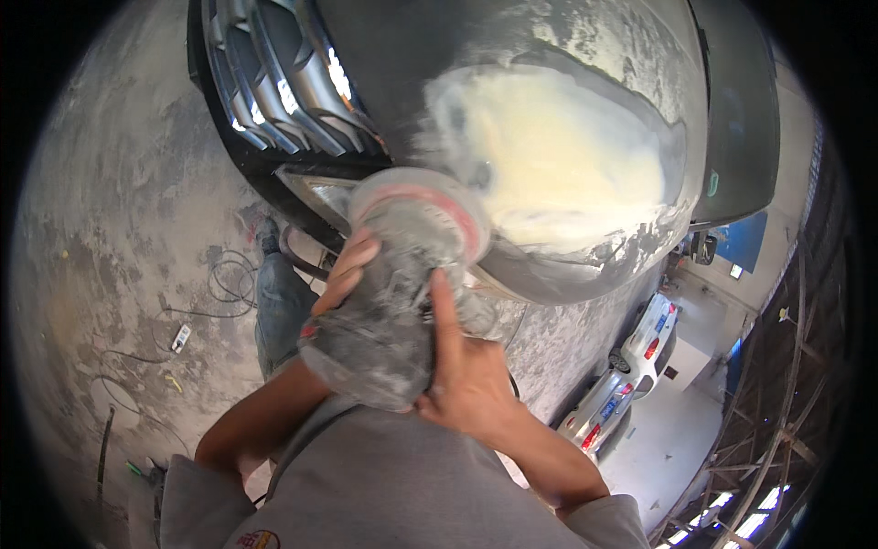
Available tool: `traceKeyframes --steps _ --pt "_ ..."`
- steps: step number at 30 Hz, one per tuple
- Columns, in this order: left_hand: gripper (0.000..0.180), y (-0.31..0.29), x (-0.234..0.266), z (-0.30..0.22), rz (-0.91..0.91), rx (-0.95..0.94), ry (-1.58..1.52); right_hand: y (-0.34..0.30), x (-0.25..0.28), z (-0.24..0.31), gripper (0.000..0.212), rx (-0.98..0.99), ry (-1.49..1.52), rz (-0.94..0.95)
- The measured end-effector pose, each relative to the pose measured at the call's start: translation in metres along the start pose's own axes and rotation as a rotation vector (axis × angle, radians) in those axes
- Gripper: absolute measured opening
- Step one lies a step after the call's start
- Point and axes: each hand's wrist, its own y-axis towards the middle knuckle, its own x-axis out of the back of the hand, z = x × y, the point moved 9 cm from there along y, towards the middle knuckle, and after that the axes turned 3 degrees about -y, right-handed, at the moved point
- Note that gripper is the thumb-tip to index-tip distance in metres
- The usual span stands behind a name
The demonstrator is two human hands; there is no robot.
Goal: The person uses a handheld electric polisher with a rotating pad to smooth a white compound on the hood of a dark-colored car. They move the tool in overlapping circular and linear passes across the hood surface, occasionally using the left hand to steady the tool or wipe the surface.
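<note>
Both of my hands are on a dusty grey power sander (pixel 380 334) with a round pad and a red ring. My left hand (pixel 351 267) curls its fingers around the left side of the tool. On the right side, my right hand (pixel 468 380) grips the body with the index finger stretched along it. The pad overlaps a dark car body panel (pixel 393 55), beside the lower left edge of a cream-yellow filler patch (pixel 567 151). Whether the pad presses on the panel cannot be made out. A chrome-barred grille (pixel 279 78) lies left of the patch.
A thin black cable (pixel 229 279) loops across the stained floor at left, near a white power strip (pixel 181 338). My jeans-clad leg (pixel 279 306) stands beside the car. A silver car (pixel 594 407) and a white car (pixel 649 343) are parked at right.
</note>
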Motion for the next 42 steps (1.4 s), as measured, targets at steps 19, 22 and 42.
traceKeyframes --steps 19,22,42 --pt "0.079 -0.009 -0.013 0.0 0.134 -0.036 0.302 -0.022 -0.006 -0.03 0.141 -0.107 0.154 -0.058" --pt "0.08 -0.011 -0.012 -0.015 0.037 -0.23 0.244 -0.019 -0.017 -0.018 0.139 0.028 0.047 0.07" --pt "0.068 -0.012 -0.034 -0.014 0.178 -0.158 0.33 -0.039 -0.002 -0.035 0.132 0.002 0.093 -0.141"
